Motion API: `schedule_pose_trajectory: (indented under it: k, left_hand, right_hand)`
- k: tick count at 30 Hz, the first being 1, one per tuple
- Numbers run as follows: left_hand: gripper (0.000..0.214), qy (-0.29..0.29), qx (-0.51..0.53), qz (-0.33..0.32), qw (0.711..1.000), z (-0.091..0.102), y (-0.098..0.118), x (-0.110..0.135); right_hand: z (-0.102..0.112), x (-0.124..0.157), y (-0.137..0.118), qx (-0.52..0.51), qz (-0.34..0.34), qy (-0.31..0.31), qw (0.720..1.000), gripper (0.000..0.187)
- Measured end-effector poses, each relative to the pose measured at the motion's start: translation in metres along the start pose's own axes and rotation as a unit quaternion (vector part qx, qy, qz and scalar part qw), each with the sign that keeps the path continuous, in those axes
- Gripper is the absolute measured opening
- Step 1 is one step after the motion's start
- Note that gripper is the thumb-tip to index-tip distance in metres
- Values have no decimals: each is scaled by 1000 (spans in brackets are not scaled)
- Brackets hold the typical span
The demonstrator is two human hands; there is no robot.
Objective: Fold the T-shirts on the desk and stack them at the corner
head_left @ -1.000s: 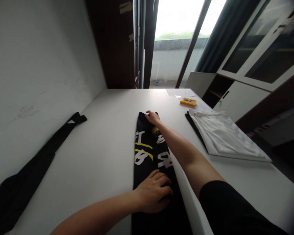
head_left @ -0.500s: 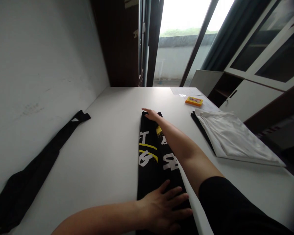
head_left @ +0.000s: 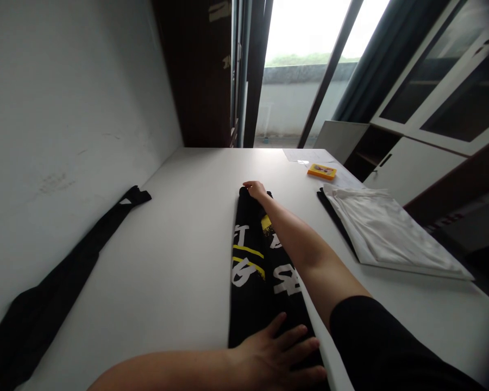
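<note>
A long, narrow folded black garment [head_left: 250, 315] lies lengthwise on the white table, printed with white lettering and yellow stripes. Over its near part my left hand [head_left: 281, 355] rests flat, fingers spread. My right hand [head_left: 256, 190] reaches to the far end, its fingers curled round the far left corner of the cloth. My right forearm covers part of the garment's right edge. Whether this is a shirt or another kind of garment, I cannot tell.
Along the wall at left lies another black garment [head_left: 77, 271]. A folded white garment [head_left: 387, 228] lies on a dark one at right. Behind them are an orange-yellow box [head_left: 321, 171] and paper sheets [head_left: 305, 155]. White cabinets [head_left: 415, 168] stand beyond the table's right edge.
My right hand's fingers, stretched out before, have closed on the garment's far edge, and that end has shifted slightly right. My left hand stays spread on the near part.
</note>
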State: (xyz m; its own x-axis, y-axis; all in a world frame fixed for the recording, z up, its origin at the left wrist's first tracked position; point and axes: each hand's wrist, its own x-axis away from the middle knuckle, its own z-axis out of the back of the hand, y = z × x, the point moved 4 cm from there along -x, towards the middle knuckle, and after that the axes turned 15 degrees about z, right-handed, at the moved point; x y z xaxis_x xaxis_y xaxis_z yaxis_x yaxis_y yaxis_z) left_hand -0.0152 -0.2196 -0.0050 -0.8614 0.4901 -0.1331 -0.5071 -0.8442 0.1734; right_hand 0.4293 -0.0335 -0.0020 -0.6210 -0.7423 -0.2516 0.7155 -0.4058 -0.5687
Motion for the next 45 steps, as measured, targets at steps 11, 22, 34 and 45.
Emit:
schedule_pose_trajectory:
  k: [11,22,34,45]
  left_hand:
    - [59,-1,-5,-9,1000,11,-1,-3]
    - [58,-71,37,17,997,32,2,-5]
    - [58,-83,47,22,995,34,5,-6]
    - [58,-89,47,18,995,33,4,-7]
  right_hand:
    - [17,63,-28,138,70,96,983,34]
    - [-28,134,-20,179,129,-98,970,71]
    - [4,92,30,187,40,-115,975,81]
    - [-20,137,-27,160,210,-147,953,75]
